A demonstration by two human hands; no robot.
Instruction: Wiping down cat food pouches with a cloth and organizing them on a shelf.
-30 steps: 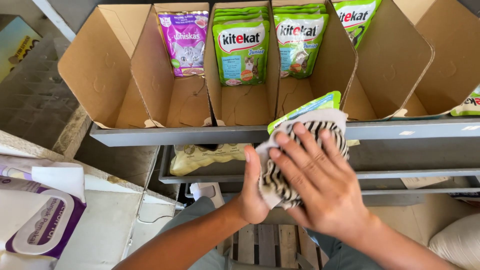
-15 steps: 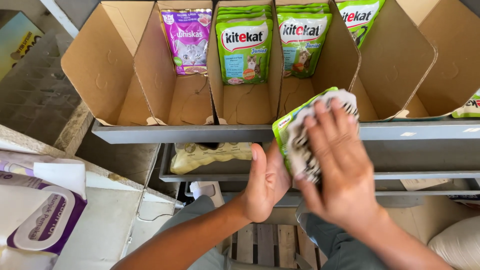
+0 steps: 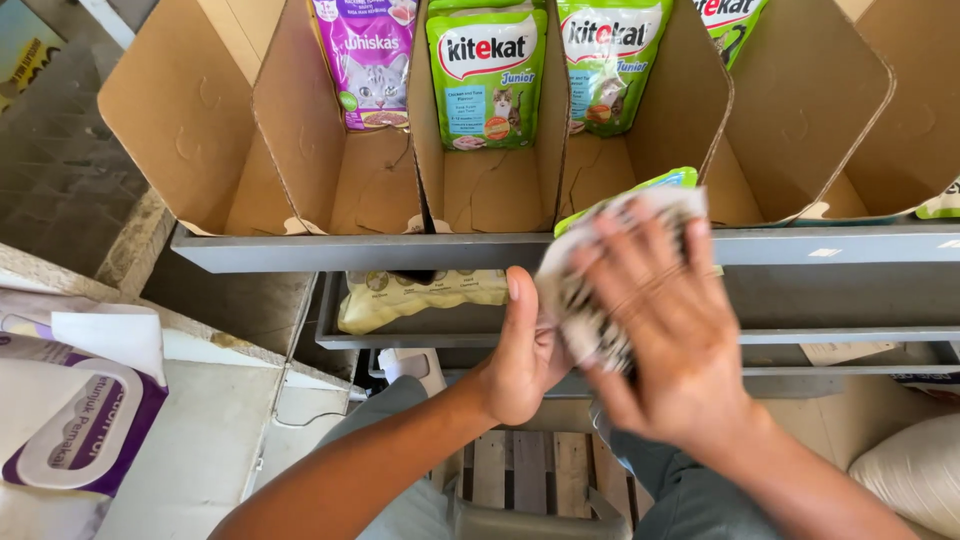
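Observation:
My left hand (image 3: pixel 525 355) holds the lower edge of a green pet food pouch (image 3: pixel 660 182), just in front of the grey shelf (image 3: pixel 350 250). My right hand (image 3: pixel 665 320) presses a black-and-white striped cloth (image 3: pixel 575 305) flat against the pouch's face; the hand is motion-blurred. Most of the pouch is hidden behind the cloth and my fingers. Behind them, open cardboard trays (image 3: pixel 300 120) on the shelf hold a purple pouch (image 3: pixel 368 60) and green pouches (image 3: pixel 488 75) standing upright.
A pale yellow pouch (image 3: pixel 420 295) lies on the lower shelf. A white and purple pack (image 3: pixel 75 430) rests on a white surface at left. A wooden pallet (image 3: pixel 525 470) sits below, and a white sack (image 3: pixel 910 475) at lower right.
My right hand has slid the cloth over the pouch, up to the right and then back down toward the left. The left hand has kept its hold and risen slightly.

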